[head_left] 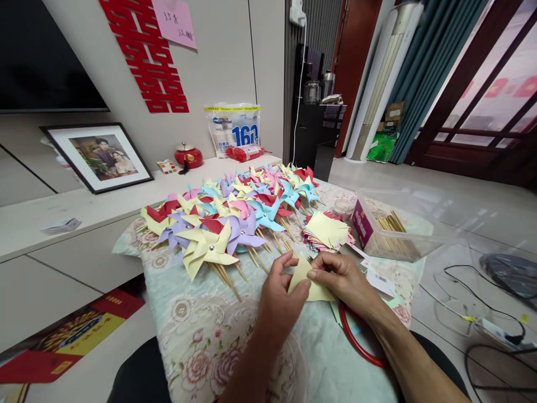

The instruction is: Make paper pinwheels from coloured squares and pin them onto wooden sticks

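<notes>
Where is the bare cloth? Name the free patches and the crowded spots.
Free: the floral tablecloth in front of the pinwheels, left of the left hand. Crowded: pinwheels, paper stack and stick box fill the far half.

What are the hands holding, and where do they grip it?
A yellow paper. The left hand pinches its left edge, the right hand its top right.

We are seeing two hands, left [279, 291] and right [339, 277], sharing one yellow paper square [302, 275]; behind it are lying one paper stack [327, 230], one clear box [396, 224] and dozens of pinwheels [235, 215]
</notes>
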Action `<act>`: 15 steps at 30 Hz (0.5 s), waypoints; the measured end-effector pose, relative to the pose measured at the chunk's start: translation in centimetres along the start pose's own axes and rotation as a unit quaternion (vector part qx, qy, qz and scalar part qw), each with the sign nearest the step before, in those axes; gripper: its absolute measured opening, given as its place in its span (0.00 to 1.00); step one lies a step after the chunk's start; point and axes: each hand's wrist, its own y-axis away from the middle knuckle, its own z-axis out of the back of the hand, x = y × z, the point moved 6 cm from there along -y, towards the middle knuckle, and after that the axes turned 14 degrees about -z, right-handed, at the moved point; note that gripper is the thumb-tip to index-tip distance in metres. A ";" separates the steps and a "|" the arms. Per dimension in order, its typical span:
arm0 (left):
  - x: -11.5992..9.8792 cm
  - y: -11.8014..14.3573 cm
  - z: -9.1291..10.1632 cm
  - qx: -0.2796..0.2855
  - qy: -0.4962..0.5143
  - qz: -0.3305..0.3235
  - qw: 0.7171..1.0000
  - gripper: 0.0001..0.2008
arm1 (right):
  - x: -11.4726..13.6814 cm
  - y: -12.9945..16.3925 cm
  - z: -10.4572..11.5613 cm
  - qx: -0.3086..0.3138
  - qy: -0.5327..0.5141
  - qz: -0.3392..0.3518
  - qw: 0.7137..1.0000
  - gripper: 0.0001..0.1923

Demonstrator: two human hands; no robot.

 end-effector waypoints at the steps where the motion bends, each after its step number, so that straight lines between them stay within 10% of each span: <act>1: 0.2 0.0 0.0 -0.012 0.034 0.021 0.999 0.29 | -0.2 -0.1 0.0 -0.005 -0.029 -0.011 0.999 0.10; 15: 0.6 0.1 0.9 -0.019 -0.064 0.086 0.994 0.10 | -0.2 -0.3 -0.1 -0.025 -0.123 0.001 0.992 0.15</act>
